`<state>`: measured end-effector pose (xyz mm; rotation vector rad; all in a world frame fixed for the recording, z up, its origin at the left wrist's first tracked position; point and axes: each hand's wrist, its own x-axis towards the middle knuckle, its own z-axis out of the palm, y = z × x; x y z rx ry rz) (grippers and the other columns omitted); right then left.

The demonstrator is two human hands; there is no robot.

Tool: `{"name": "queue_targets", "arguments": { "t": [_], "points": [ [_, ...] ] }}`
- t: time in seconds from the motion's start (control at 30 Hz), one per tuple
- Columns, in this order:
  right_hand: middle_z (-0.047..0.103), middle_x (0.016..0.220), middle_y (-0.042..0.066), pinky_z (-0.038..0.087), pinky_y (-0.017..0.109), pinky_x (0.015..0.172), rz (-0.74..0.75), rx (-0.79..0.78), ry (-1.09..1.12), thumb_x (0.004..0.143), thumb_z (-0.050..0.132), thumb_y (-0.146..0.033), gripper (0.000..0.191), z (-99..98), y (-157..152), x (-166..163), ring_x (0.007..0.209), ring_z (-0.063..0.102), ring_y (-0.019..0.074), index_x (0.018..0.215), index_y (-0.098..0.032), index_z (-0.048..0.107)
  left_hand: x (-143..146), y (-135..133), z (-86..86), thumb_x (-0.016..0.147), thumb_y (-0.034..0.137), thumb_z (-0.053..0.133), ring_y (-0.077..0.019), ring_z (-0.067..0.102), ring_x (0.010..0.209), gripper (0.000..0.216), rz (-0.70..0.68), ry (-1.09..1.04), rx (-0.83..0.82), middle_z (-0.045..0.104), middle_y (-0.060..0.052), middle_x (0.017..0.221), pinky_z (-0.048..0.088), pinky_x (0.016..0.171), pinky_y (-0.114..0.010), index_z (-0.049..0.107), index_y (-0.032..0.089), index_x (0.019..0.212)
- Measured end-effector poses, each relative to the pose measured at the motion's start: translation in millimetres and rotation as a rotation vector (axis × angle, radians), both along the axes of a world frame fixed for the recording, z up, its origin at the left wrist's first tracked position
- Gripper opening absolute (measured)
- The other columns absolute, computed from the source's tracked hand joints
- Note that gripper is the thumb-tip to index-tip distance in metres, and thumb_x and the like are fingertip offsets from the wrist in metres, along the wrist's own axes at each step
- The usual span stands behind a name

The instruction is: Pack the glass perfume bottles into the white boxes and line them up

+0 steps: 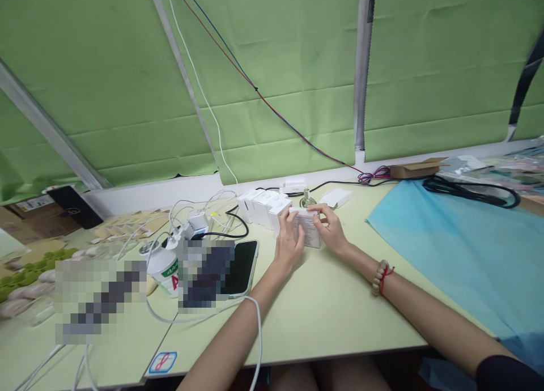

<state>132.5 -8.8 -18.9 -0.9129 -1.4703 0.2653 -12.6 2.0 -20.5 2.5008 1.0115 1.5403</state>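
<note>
Centre of frame: you are holding the box point(307, 230) low over the counter point(323, 317). Your left hand point(289, 248) is closing around its left side and your right hand point(332, 230) is pinching its right edge, both equally near.

The small box point(306, 228) looks like matt white cardboard (printed text on one face); the phone point(241, 266) screen is glossy black glass.

The box point(306, 229) is between my left hand point(289, 249) and right hand point(332, 229) — a row of boxes point(262, 205) just behind. A phone point(241, 266) lies to the left on the table point(331, 317), a cloth sheet point(450, 249) to the right.
</note>
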Motion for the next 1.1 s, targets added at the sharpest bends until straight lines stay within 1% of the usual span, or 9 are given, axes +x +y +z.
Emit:
{"name": "queue_targets", "arguments": {
  "t": [0.1,0.2,0.33,0.47,0.6,0.67,0.77,0.9,1.1],
  "points": [
    [0.060,0.100,0.006,0.049,0.025,0.064,-0.020,-0.017,-0.008,0.085,0.048,-0.027,0.016,3.2,1,1,0.092,0.057,0.0165,0.094,-0.019,0.059,0,1,-0.7,0.092,0.025,0.037,-0.0214,0.039,0.126,0.041,0.001,0.017,-0.041,0.034,-0.014,0.135,0.045,0.094,-0.036,0.034,0.021,0.132],
    [0.059,0.092,0.005,0.048,0.024,0.063,-0.066,-0.026,-0.036,0.083,0.053,-0.028,0.013,5.4,0,0,0.086,0.057,0.0158,0.089,-0.018,0.059,-2,2,-3.1,0.092,0.025,0.037,-0.0222,0.037,0.129,0.038,-0.054,-0.034,-0.069,0.038,-0.013,0.133,0.042,0.098,-0.039,0.035,0.020,0.130],
    [0.057,0.095,0.005,0.048,0.024,0.062,-0.082,-0.025,-0.129,0.087,0.049,-0.031,0.020,5.0,-2,1,0.085,0.056,0.0149,0.098,-0.020,0.061,-3,6,-6.3,0.093,0.028,0.040,-0.0185,0.044,0.123,0.033,-0.156,-0.180,-0.158,0.039,-0.012,0.135,0.044,0.096,-0.036,0.033,0.021,0.124],
    [0.055,0.097,0.006,0.049,0.024,0.066,-0.054,-0.045,-0.125,0.091,0.044,-0.035,0.027,4.4,-2,4,0.089,0.056,0.0151,0.102,-0.022,0.065,-3,7,-4.4,0.093,0.031,0.042,-0.0191,0.040,0.127,0.026,-0.099,-0.117,-0.157,0.041,-0.011,0.132,0.043,0.097,-0.035,0.043,0.021,0.117],
    [0.054,0.097,0.007,0.050,0.023,0.060,-0.024,-0.098,-0.039,0.091,0.045,-0.040,0.030,4.8,-1,4,0.086,0.056,0.0150,0.104,-0.022,0.065,-2,5,-0.4,0.093,0.031,0.044,-0.0196,0.040,0.126,0.025,-0.054,-0.039,-0.088,0.041,-0.011,0.131,0.043,0.098,-0.035,0.046,0.020,0.116],
    [0.054,0.097,0.007,0.050,0.023,0.060,-0.014,-0.095,-0.027,0.091,0.045,-0.040,0.031,4.4,-1,2,0.087,0.056,0.0154,0.104,-0.021,0.065,-1,3,2.3,0.092,0.032,0.045,-0.0194,0.044,0.123,0.026,-0.021,-0.021,-0.068,0.042,-0.011,0.129,0.045,0.094,-0.034,0.046,0.020,0.115],
    [0.055,0.098,0.007,0.051,0.024,0.066,-0.016,-0.045,-0.061,0.091,0.044,-0.037,0.029,3.1,-4,0,0.091,0.056,0.0155,0.103,-0.021,0.065,1,0,7.9,0.090,0.037,0.048,-0.0189,0.052,0.112,0.025,0.057,-0.008,-0.092,0.045,-0.010,0.123,0.050,0.079,-0.029,0.048,0.020,0.107],
    [0.056,0.100,0.006,0.050,0.026,0.075,-0.016,0.049,-0.099,0.092,0.043,-0.030,0.026,2.1,-6,-2,0.097,0.055,0.0150,0.102,-0.021,0.065,2,-2,13.4,0.089,0.042,0.049,-0.0184,0.057,0.101,0.025,0.109,0.053,-0.110,0.045,-0.009,0.122,0.049,0.062,-0.025,0.052,0.019,0.098],
    [0.056,0.101,0.006,0.049,0.027,0.080,-0.043,0.117,-0.139,0.092,0.043,-0.025,0.024,0.1,-6,-1,0.098,0.056,0.0141,0.101,-0.021,0.065,-1,1,9.3,0.090,0.037,0.048,-0.0186,0.057,0.104,0.023,0.092,0.072,-0.074,0.045,-0.010,0.123,0.050,0.061,-0.024,0.054,0.020,0.103]
  ]
}}
